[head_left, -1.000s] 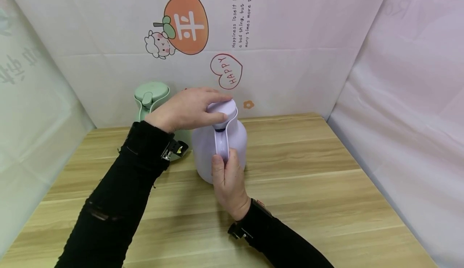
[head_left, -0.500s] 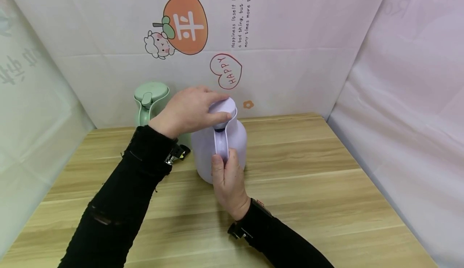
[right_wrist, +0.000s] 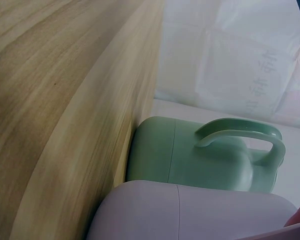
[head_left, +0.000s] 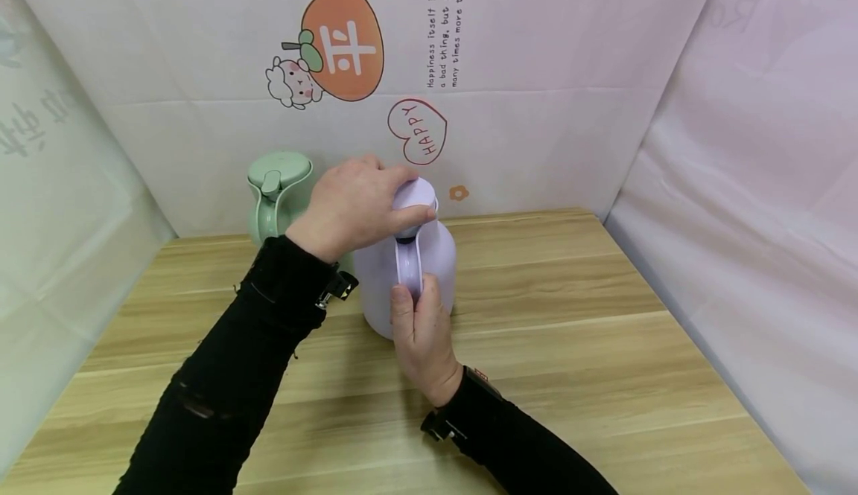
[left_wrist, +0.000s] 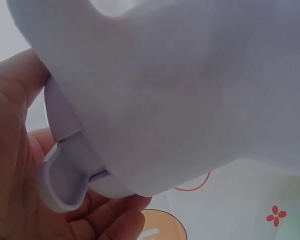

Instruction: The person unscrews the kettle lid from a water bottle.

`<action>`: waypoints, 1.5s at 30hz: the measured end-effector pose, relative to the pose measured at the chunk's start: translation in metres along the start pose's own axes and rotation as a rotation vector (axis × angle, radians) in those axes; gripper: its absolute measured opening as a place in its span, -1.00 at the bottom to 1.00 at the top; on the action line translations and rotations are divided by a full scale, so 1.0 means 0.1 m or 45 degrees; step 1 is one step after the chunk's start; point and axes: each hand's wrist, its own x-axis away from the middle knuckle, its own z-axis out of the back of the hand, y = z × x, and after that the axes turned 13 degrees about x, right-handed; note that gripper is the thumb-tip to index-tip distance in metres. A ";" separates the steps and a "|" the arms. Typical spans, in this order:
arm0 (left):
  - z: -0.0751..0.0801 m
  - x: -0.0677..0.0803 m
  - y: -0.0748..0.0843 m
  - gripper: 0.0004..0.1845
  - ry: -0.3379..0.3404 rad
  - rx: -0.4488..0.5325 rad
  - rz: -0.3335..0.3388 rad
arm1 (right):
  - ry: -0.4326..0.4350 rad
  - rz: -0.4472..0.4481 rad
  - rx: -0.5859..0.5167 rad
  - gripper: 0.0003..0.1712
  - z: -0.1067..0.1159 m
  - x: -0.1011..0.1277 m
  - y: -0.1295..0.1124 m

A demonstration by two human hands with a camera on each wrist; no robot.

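A lavender thermos jug [head_left: 439,260] stands upright on the wooden table in the head view, its handle [head_left: 408,260] facing the person. My left hand [head_left: 351,201] grips the round lid [head_left: 417,192] from the left side, thumb across the near edge. In the left wrist view, fingers curl around the lid's rim, beside a small projecting spout piece [left_wrist: 65,177]. Lower down, my right hand [head_left: 425,339] holds the handle, its thumb on the near side. The far fingers of that hand are hidden behind the handle. Only a fingertip shows in the right wrist view.
Close behind the left forearm stands a green thermos jug [head_left: 280,169], partly covered by the left hand and sleeve. Its handle [right_wrist: 245,130] shows in the right wrist view. A printed cloth [head_left: 536,108] hangs behind the wooden table [head_left: 570,346], with further cloths at both sides.
My left hand and wrist have shifted rightward and turned around the lid, uncovering more of the green jug. My right hand and the lavender jug's body stay in place.
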 end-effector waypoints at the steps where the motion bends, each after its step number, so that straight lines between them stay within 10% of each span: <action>1: 0.00 0.00 0.01 -0.31 0.004 -0.005 0.012 | 0.000 0.001 0.001 -0.72 0.00 0.00 0.00; 35: -0.06 0.02 0.09 -0.19 0.086 -0.103 0.089 | -0.011 0.029 -0.016 -0.70 0.00 0.00 -0.02; 45: 0.03 -0.01 0.07 -0.23 -0.133 0.046 -0.035 | -0.013 0.021 -0.014 -0.72 0.01 0.00 -0.01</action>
